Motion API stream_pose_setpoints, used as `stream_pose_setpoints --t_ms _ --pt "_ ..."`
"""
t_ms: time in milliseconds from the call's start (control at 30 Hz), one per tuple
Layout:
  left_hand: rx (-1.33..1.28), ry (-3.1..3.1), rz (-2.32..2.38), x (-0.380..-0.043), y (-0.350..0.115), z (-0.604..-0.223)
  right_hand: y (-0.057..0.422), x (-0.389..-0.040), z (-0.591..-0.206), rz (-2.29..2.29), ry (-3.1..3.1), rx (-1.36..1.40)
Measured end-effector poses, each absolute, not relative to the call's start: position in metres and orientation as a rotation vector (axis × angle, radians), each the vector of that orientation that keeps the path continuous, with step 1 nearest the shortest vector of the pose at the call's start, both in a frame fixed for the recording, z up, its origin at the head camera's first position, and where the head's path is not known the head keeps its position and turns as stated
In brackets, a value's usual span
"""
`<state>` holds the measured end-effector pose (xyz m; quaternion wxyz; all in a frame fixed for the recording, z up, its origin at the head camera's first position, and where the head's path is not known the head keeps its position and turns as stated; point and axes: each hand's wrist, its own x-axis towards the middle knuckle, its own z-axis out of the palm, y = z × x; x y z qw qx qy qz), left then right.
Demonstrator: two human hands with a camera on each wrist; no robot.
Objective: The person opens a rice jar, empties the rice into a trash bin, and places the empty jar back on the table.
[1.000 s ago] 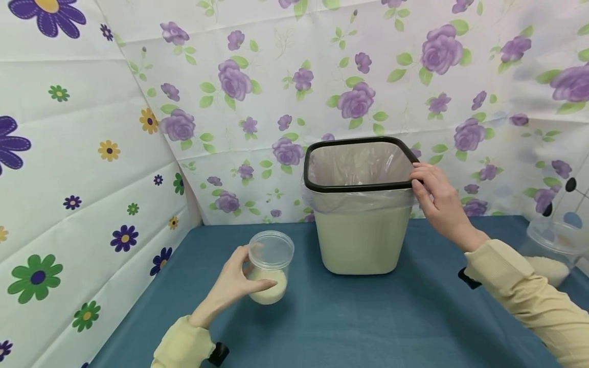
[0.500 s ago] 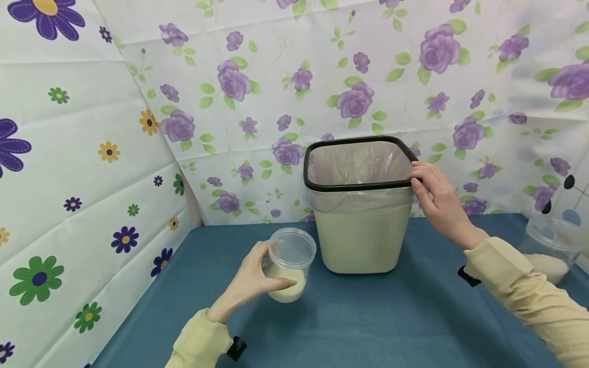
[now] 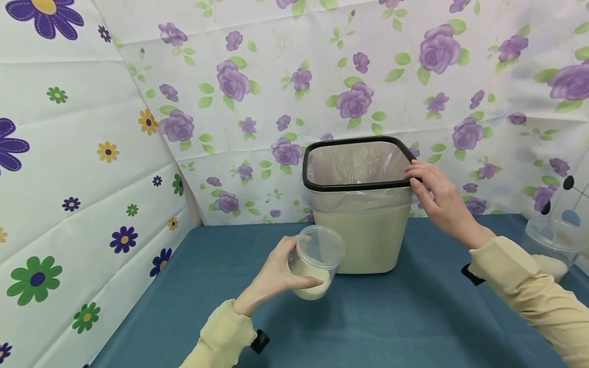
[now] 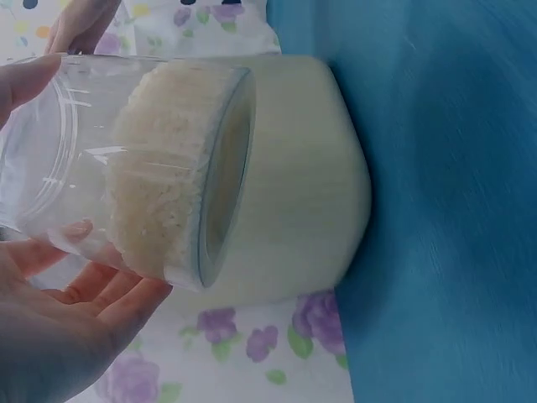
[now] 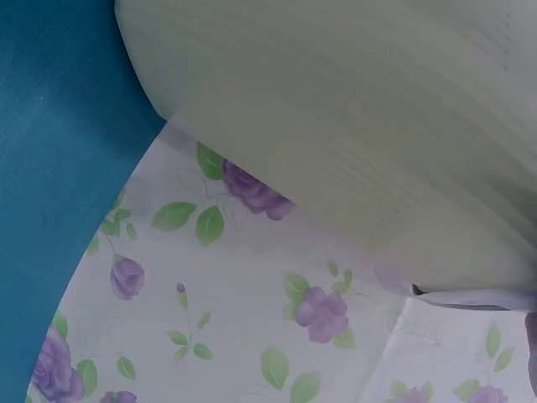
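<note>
In the head view the left hand [image 3: 278,271] curls round a clear jar [image 3: 319,261] of rice [image 3: 317,292] before a bag-lined bin [image 3: 372,232], its black rim [image 3: 359,187] gripped by the right hand [image 3: 442,202], blue tablecloth [image 3: 207,286] stretching leftward; the left wrist view shows rice filling the jar's base, the right wrist view floral sheeting [image 5: 243,319] beside the bin

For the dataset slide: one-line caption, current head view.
Left hand holds a clear jar of pale grains before a lined bin; right hand grips its black rim.
</note>
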<state>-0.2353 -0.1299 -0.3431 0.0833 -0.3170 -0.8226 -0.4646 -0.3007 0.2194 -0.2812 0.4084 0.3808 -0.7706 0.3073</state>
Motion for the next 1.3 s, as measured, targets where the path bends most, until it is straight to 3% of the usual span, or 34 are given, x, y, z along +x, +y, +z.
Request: stream_pose_setpoints --t_ms 200,600,1300 --pt "-1.002 -2.429 -1.370 -0.236 -0.113 -0.342 0.215 -0.291 -0.276 0.772 -1.780 0.977" --pt "-1.034 -2.409 -1.336 -0.230 -0.092 -0.339 0.179 -0.235 -0.254 0.737 -1.644 1.080" --pt "-0.974 -2.415 -1.156 -0.232 -0.072 -0.325 0.170 -0.223 -0.283 0.702 -1.966 1.237"
